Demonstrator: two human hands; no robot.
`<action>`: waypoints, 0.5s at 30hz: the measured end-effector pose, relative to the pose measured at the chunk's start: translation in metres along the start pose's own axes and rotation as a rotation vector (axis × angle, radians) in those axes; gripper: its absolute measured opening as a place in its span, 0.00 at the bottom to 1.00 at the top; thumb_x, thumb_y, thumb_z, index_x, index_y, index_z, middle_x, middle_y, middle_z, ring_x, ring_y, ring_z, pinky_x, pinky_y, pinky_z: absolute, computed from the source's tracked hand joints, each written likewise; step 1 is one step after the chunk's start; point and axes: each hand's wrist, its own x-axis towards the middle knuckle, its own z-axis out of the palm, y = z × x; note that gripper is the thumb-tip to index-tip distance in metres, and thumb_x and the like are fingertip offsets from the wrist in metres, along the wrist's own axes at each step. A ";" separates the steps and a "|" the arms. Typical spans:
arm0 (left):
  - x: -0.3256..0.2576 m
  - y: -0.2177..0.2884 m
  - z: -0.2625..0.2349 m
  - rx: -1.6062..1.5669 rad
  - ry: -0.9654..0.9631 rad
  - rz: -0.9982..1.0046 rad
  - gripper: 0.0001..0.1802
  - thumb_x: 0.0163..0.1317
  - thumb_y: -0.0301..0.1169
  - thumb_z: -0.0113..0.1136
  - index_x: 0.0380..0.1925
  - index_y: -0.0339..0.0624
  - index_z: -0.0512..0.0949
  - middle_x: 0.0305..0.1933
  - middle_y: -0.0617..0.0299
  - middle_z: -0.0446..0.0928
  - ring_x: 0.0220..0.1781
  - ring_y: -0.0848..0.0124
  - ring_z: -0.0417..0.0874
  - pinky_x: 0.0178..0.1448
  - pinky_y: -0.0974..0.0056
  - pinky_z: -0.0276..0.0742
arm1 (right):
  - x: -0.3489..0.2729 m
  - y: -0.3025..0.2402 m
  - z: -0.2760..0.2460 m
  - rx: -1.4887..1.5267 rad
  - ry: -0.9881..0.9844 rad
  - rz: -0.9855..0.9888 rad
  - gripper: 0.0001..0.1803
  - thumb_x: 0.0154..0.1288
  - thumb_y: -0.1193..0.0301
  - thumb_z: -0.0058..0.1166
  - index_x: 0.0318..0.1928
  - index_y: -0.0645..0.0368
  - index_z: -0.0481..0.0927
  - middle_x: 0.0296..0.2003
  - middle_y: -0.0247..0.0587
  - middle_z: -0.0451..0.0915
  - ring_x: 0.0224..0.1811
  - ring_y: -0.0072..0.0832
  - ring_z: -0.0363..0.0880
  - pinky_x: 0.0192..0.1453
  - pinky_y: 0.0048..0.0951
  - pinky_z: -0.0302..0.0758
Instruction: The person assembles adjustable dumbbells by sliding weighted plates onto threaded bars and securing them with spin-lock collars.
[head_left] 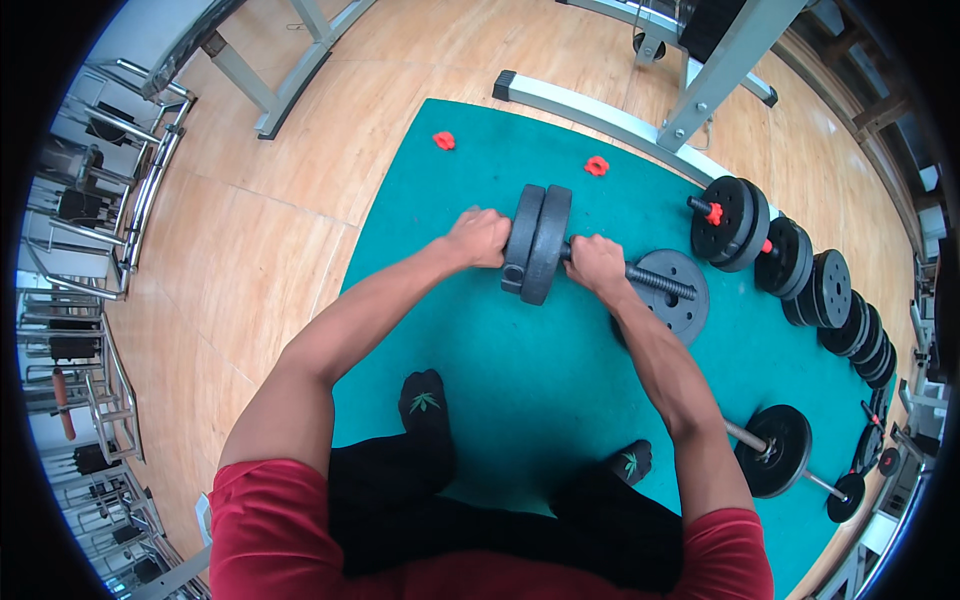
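Between my hands is a dumbbell with two black weight plates (548, 245) side by side on its bar. My right hand (597, 262) is wrapped round the bar just right of the plates, and the bar's threaded end (665, 281) sticks out past it. My left hand (482, 238) is closed in a fist against the left side of the plates; what its fingers wrap round is mostly hidden. Two red star-shaped collars (444, 141) lie apart on the mat beyond the dumbbell. Below the threaded end, a loose grey-black plate (677, 312) lies flat.
My socked feet (424, 400) are on the green mat (520, 380). To the right stand a loaded dumbbell (728, 225) and a row of plates (832, 288). Nearer is a barbell with a black plate (775, 450). A grey machine frame (600, 110) borders the far edge; metal racks (110, 370) line the left.
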 end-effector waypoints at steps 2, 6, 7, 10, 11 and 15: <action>0.000 -0.003 0.002 0.008 -0.002 0.064 0.16 0.50 0.36 0.62 0.36 0.39 0.81 0.47 0.48 0.81 0.47 0.48 0.81 0.53 0.48 0.74 | 0.002 -0.004 0.001 -0.010 -0.005 0.022 0.12 0.50 0.62 0.67 0.30 0.56 0.84 0.29 0.49 0.85 0.32 0.46 0.87 0.36 0.45 0.83; 0.000 -0.009 0.016 -0.092 0.145 0.122 0.17 0.51 0.42 0.61 0.34 0.40 0.83 0.41 0.47 0.82 0.45 0.48 0.83 0.52 0.47 0.73 | 0.005 -0.006 0.007 0.003 0.004 0.051 0.10 0.50 0.64 0.65 0.29 0.56 0.84 0.29 0.50 0.85 0.32 0.46 0.87 0.36 0.45 0.84; -0.002 -0.007 0.016 -0.096 0.143 0.111 0.18 0.51 0.41 0.61 0.36 0.40 0.82 0.43 0.48 0.81 0.45 0.48 0.82 0.52 0.48 0.73 | 0.006 -0.005 0.006 0.002 0.012 0.045 0.10 0.50 0.64 0.65 0.29 0.56 0.84 0.29 0.50 0.85 0.32 0.46 0.87 0.36 0.45 0.84; -0.005 -0.009 0.008 -0.087 0.101 0.111 0.20 0.53 0.39 0.62 0.43 0.40 0.81 0.49 0.50 0.80 0.49 0.50 0.81 0.53 0.49 0.73 | 0.003 -0.005 0.003 0.006 0.033 0.028 0.09 0.51 0.64 0.65 0.28 0.56 0.84 0.28 0.50 0.85 0.31 0.47 0.87 0.35 0.45 0.83; -0.005 -0.014 0.000 -0.070 0.064 0.134 0.21 0.54 0.39 0.62 0.46 0.40 0.80 0.50 0.51 0.80 0.50 0.50 0.81 0.55 0.49 0.73 | 0.001 -0.004 0.003 0.012 0.039 0.026 0.09 0.51 0.64 0.65 0.28 0.55 0.84 0.27 0.50 0.85 0.30 0.47 0.86 0.35 0.45 0.83; 0.012 -0.058 -0.017 -0.115 0.147 0.178 0.26 0.58 0.37 0.61 0.57 0.41 0.77 0.56 0.54 0.79 0.57 0.53 0.81 0.64 0.50 0.73 | -0.001 -0.001 0.001 0.016 0.047 0.034 0.09 0.50 0.64 0.65 0.27 0.55 0.84 0.25 0.50 0.84 0.29 0.48 0.86 0.34 0.46 0.83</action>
